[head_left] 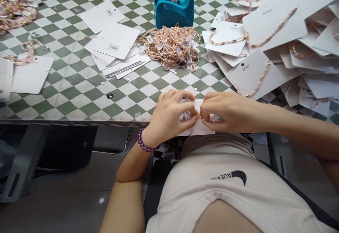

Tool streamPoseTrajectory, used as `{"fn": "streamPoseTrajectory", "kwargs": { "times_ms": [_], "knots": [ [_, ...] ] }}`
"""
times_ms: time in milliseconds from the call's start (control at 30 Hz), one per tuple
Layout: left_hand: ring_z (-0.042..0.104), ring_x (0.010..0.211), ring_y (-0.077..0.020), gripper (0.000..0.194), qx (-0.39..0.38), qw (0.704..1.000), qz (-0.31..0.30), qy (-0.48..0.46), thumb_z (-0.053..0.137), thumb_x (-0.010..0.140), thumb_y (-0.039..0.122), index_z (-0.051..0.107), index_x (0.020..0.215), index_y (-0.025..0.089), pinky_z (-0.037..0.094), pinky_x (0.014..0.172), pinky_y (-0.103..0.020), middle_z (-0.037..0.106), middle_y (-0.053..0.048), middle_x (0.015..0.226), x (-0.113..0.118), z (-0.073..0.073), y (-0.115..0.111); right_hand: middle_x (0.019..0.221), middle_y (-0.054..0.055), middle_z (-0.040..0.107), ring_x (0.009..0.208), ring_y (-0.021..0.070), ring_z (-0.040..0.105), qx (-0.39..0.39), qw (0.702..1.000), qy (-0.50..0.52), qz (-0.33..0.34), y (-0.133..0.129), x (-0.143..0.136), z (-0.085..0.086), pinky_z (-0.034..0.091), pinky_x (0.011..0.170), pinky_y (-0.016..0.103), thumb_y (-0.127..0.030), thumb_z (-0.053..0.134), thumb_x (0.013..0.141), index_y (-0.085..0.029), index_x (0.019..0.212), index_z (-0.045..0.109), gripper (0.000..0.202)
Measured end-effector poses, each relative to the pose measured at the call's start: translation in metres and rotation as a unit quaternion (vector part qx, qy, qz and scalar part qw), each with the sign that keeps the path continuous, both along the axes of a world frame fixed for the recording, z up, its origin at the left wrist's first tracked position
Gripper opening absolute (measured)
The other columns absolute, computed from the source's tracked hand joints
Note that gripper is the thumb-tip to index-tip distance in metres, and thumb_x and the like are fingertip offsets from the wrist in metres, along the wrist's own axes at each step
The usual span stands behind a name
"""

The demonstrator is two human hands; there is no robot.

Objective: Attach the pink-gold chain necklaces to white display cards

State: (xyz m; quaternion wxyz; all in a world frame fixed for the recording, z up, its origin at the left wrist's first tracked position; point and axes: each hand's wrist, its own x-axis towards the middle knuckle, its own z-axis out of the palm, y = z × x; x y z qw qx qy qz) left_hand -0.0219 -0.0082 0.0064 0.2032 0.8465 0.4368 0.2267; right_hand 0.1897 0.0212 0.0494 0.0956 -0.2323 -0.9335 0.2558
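At the table's front edge, a white display card (203, 128) lies under both hands, with a barcode label showing between the left fingers. Over it, my left hand (176, 112) is closed in a pinch on the gold end of a beaded necklace (199, 115). Opposite, the fingertips of my right hand (222, 111) pinch the same small gold part, almost meeting the left ones. Fingers hide most of the necklace's end, so the clasp cannot be made out. Beyond the hands lies a heap of pink and gold beaded necklaces (172, 47) with small tags.
A teal tape dispenser (174, 12) stands behind the heap. Blank-looking white cards (116, 40) are stacked to its left. Carded necklaces (254, 74) pile up at right. More beads (16, 12) and cards (31, 75) lie far left on the checkered table (71, 97).
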Motion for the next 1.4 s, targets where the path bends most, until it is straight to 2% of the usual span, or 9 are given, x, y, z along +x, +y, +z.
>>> {"fn": "streamPoseTrajectory", "kwargs": {
  "times_ms": [200, 367, 533, 733, 1000, 1133, 1233, 1400],
  "knots": [
    [0.055, 0.106, -0.0232, 0.014, 0.003, 1.000, 0.002, -0.003, 0.058, 0.090, 0.030, 0.068, 0.082, 0.022, 0.038, 0.091, -0.040, 0.067, -0.003, 0.116, 0.000, 0.000, 0.000, 0.063, 0.001, 0.056, 0.065, 0.0154, 0.051, 0.144, 0.989, -0.028, -0.014, -0.013, -0.009, -0.001, 0.039, 0.058, 0.027, -0.013, 0.047, 0.091, -0.021, 0.070, 0.048, 0.022],
    [0.055, 0.107, -0.0233, 0.016, 0.004, 1.000, 0.000, -0.009, 0.059, 0.090, 0.031, 0.066, 0.079, 0.022, 0.038, 0.091, -0.041, 0.067, -0.002, 0.117, 0.000, -0.001, 0.000, 0.060, 0.001, 0.052, 0.061, 0.0132, 0.048, 0.221, 0.974, -0.049, -0.007, -0.023, -0.010, 0.001, 0.037, 0.058, 0.026, -0.008, 0.048, 0.091, -0.017, 0.068, 0.049, 0.024],
    [0.055, 0.107, -0.0230, 0.015, 0.008, 1.000, -0.002, -0.010, 0.061, 0.089, 0.031, 0.065, 0.079, 0.022, 0.038, 0.091, -0.040, 0.067, -0.002, 0.118, 0.000, -0.002, 0.000, 0.059, 0.001, 0.050, 0.059, 0.0132, 0.046, 0.268, 0.961, -0.054, -0.042, -0.033, -0.013, -0.004, 0.033, 0.054, 0.026, -0.006, 0.050, 0.088, -0.016, 0.072, 0.053, 0.019],
    [0.054, 0.109, -0.0236, 0.013, 0.010, 1.000, -0.006, -0.010, 0.064, 0.088, 0.032, 0.066, 0.080, 0.023, 0.037, 0.092, -0.041, 0.066, -0.002, 0.119, 0.000, -0.003, -0.001, 0.064, 0.001, 0.059, 0.065, 0.0140, 0.051, 0.312, 0.946, -0.026, -0.076, -0.045, -0.013, -0.013, 0.034, 0.054, 0.027, -0.006, 0.051, 0.090, -0.015, 0.083, 0.058, 0.013],
    [0.054, 0.108, -0.0237, 0.020, 0.007, 1.000, -0.010, -0.007, 0.061, 0.090, 0.039, 0.067, 0.081, 0.022, 0.037, 0.093, -0.042, 0.066, -0.003, 0.119, -0.001, -0.002, 0.000, 0.063, -0.001, 0.059, 0.066, 0.0145, 0.048, 0.376, 0.920, -0.041, -0.102, -0.047, -0.020, -0.016, 0.033, 0.054, 0.027, -0.011, 0.058, 0.088, -0.019, 0.075, 0.054, 0.015],
    [0.054, 0.108, -0.0237, 0.018, 0.007, 1.000, -0.007, -0.002, 0.061, 0.090, 0.035, 0.066, 0.079, 0.022, 0.038, 0.093, -0.042, 0.066, -0.003, 0.118, 0.000, -0.002, 0.000, 0.072, 0.002, 0.063, 0.069, 0.0161, 0.049, 0.375, 0.916, -0.052, -0.135, -0.045, -0.019, -0.018, 0.033, 0.055, 0.029, -0.015, 0.061, 0.086, -0.018, 0.081, 0.054, 0.009],
    [0.054, 0.108, -0.0242, 0.017, 0.010, 1.000, -0.008, -0.001, 0.060, 0.090, 0.035, 0.067, 0.081, 0.022, 0.038, 0.093, -0.042, 0.065, -0.003, 0.118, 0.000, -0.002, 0.001, 0.081, 0.004, 0.065, 0.076, 0.0180, 0.054, 0.334, 0.928, -0.040, -0.159, -0.042, -0.018, -0.024, 0.035, 0.059, 0.030, -0.020, 0.059, 0.087, -0.017, 0.088, 0.054, 0.006],
    [0.054, 0.109, -0.0242, 0.012, 0.003, 1.000, -0.016, 0.005, 0.059, 0.090, 0.031, 0.070, 0.089, 0.024, 0.039, 0.094, -0.042, 0.065, -0.003, 0.119, -0.002, 0.000, 0.001, 0.085, 0.004, 0.067, 0.081, 0.0196, 0.058, 0.274, 0.942, 0.003, -0.192, -0.041, -0.018, -0.031, 0.040, 0.066, 0.031, -0.017, 0.058, 0.085, -0.019, 0.093, 0.051, 0.011]
  ]
}}
